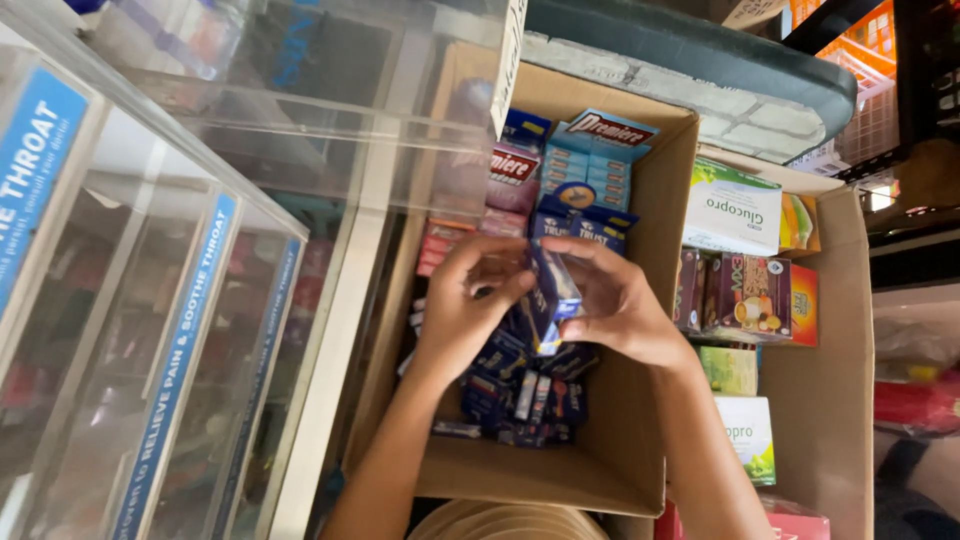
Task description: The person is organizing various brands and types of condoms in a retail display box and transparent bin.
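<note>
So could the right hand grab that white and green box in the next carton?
Probably yes. The white box lies on top in the open carton with nothing over it. But the right hand and left hand both grip a small blue box, so it must let go first.

— What carries the things we see here?
— An open cardboard box [640,440]. On its bottom we see a heap of small dark blue packs [520,385], with light blue packs [590,165] and pink ones [445,240] stacked at the far end.
— And beside it?
— A second box [835,400], touching it on the right, holding white and green cartons [735,210] and dark red ones [745,295].
</note>
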